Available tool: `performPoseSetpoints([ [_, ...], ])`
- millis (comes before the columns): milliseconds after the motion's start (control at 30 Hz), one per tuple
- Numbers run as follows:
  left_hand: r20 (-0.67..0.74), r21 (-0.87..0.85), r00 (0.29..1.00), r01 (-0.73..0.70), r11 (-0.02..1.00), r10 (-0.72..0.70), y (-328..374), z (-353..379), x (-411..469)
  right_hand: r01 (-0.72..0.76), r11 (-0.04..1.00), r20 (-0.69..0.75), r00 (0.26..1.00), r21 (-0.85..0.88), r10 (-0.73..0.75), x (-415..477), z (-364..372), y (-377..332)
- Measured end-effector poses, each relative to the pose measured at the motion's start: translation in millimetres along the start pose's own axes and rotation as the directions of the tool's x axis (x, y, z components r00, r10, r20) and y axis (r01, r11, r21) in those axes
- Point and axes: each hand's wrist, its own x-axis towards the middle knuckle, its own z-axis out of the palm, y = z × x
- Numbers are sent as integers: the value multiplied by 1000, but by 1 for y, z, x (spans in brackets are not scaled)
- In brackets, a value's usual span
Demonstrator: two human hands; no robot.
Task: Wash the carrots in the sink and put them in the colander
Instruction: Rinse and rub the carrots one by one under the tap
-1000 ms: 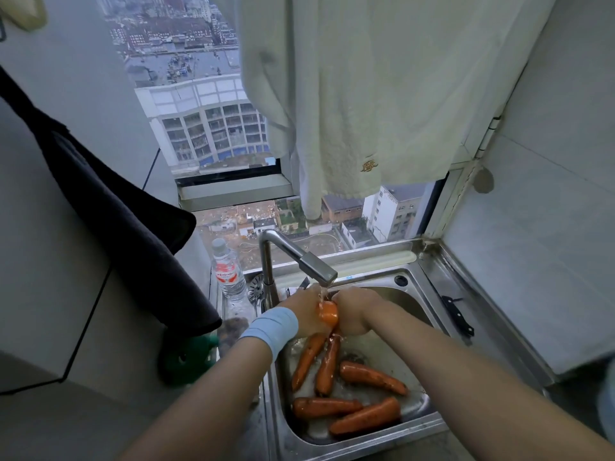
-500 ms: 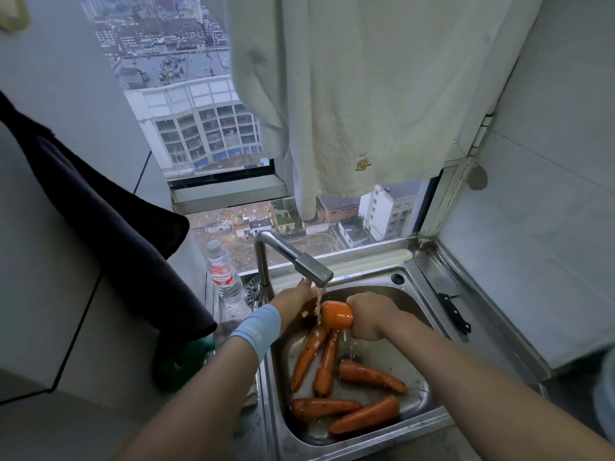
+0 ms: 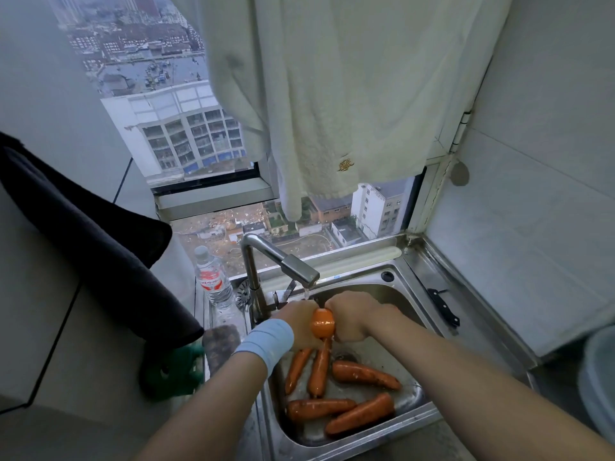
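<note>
Both hands meet right under the tap [image 3: 296, 266] spout. The left hand [image 3: 294, 322] and right hand [image 3: 349, 316] each wrap one side of the same carrot [image 3: 322, 323], whose blunt end points at the camera, and a thin water stream falls from the spout onto the carrot.

Change: half a second ago the hands were slightly apart, with the carrot mostly in the right hand and more of it showing. Now the left hand has closed back onto it, much as it did a second ago. This looks like a rub-and-turn cycle, so the rinse of this carrot is still in progress, not finished.

Five loose carrots [image 3: 364, 374] lie on the sink [image 3: 416, 424] floor, nearer the camera than the tap, in the same places as before and still speckled with dirt. I judge the task to be early: one carrot is in hand and none has been moved out.

No colander can be made out. A pale rim at the far right edge, well right of the tap, may be it, but I cannot tell.
</note>
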Motion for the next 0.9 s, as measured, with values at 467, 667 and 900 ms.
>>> performPoseSetpoints([
  [467,-11,76,994,112,991,-111,-13,-31,-12,86,990,-299,947,-110,-115,13,5,-29],
  [667,-212,290,977,75,954,-12,-3,-20,-12,37,998,-50,998,58,-34,16,-5,-30],
  [900,77,-15,982,173,985,-171,-20,-36,-14,28,969,-451,882,-244,-139,20,11,-43],
])
